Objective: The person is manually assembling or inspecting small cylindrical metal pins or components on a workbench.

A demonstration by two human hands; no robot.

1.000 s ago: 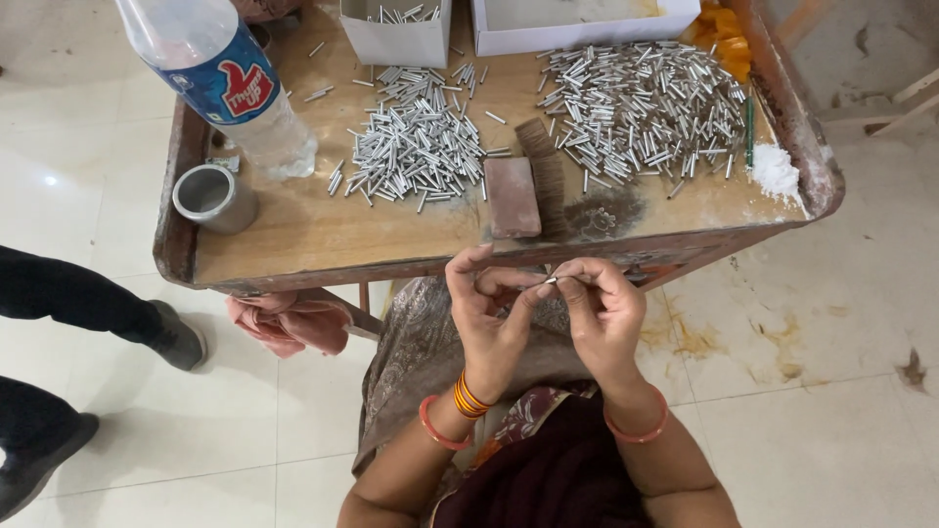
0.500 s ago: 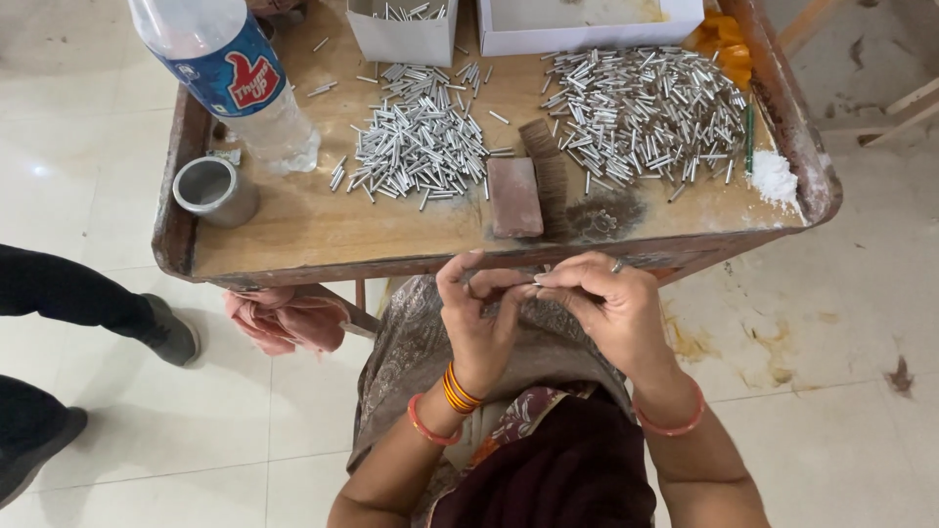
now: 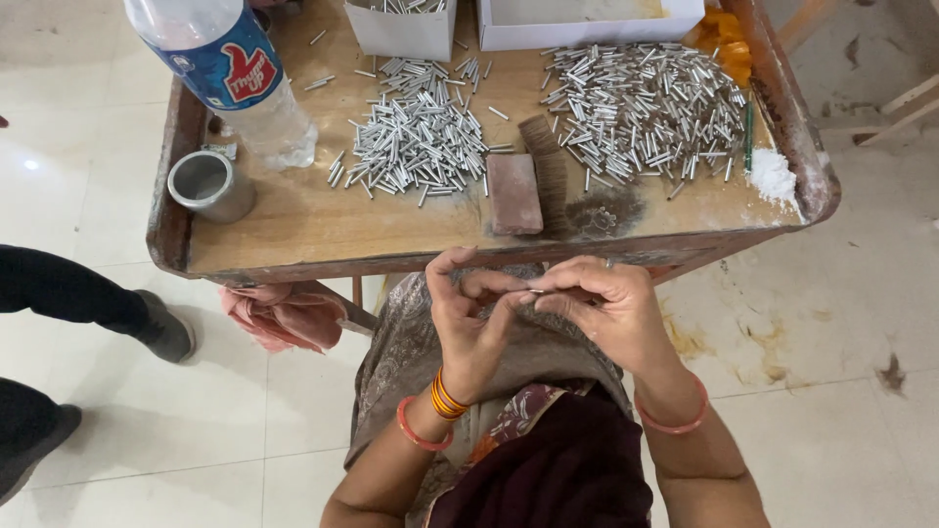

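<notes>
Head view: tube (image 3: 535,290) between both fingertips (image 3: 516,296)

A small metal tube (image 3: 535,290), bright and smooth, was pinched between the fingertips of the left hand (image 3: 469,323) and the right hand (image 3: 606,308). The wooden tray table (image 3: 293,230) was seen to be worn and matt, its rim scuffed. Two heaps of metal tubes (image 3: 416,137) (image 3: 641,108) were shown silvery and glossy. The plastic bottle (image 3: 230,73) was clear and shiny, the metal cup (image 3: 207,184) dull grey. The block (image 3: 514,193) looked rough and reddish, and the white boxes (image 3: 403,29) of matt cardboard.
</notes>
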